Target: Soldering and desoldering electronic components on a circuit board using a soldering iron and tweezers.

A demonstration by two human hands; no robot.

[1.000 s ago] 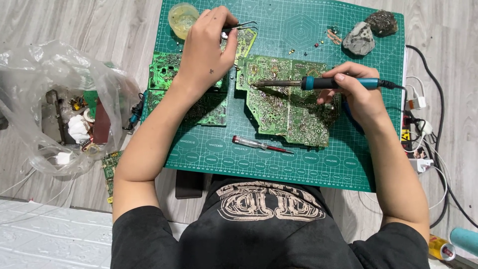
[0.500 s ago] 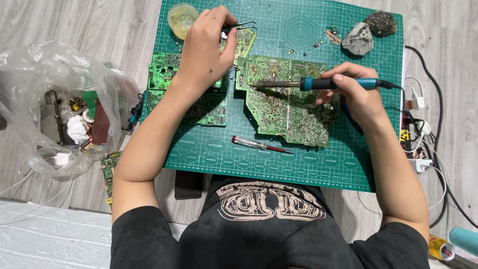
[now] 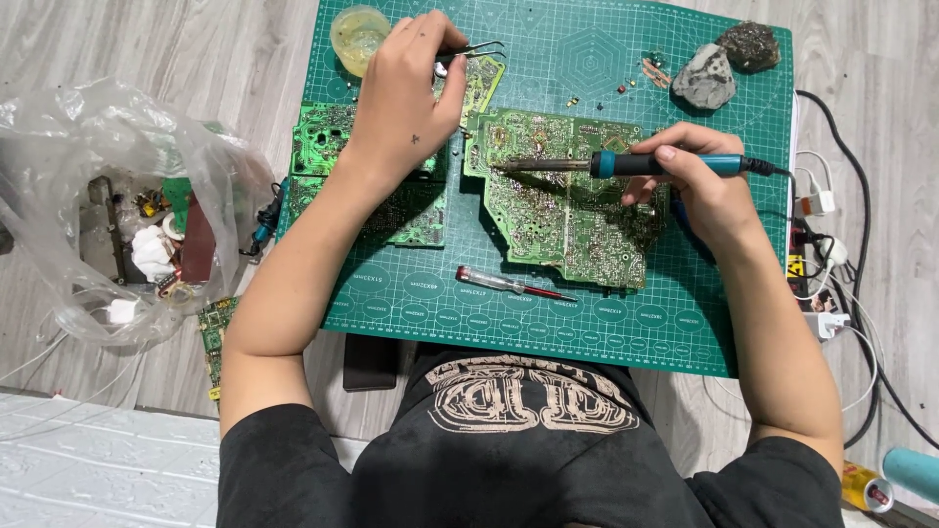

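Observation:
My right hand (image 3: pixel 699 186) grips a blue-handled soldering iron (image 3: pixel 626 164) lying nearly level, its tip touching the upper left part of a large green circuit board (image 3: pixel 567 210) on the green cutting mat (image 3: pixel 587 323). My left hand (image 3: pixel 406 93) holds metal tweezers (image 3: pixel 474 51) whose tips point right over a small board (image 3: pixel 484 83) at the mat's far edge. Under my left wrist lie two more green boards (image 3: pixel 406 210).
A red-handled screwdriver (image 3: pixel 509 285) lies on the mat near me. A small yellowish dish (image 3: pixel 359 29) and two rocks (image 3: pixel 724 64) sit at the far edge. A clear plastic bag (image 3: pixel 117 215) of parts lies left; cables and plugs (image 3: pixel 822 254) lie right.
The soldering iron's tip has slid a little up and left across the large board. My left hand with the tweezers has stayed almost still.

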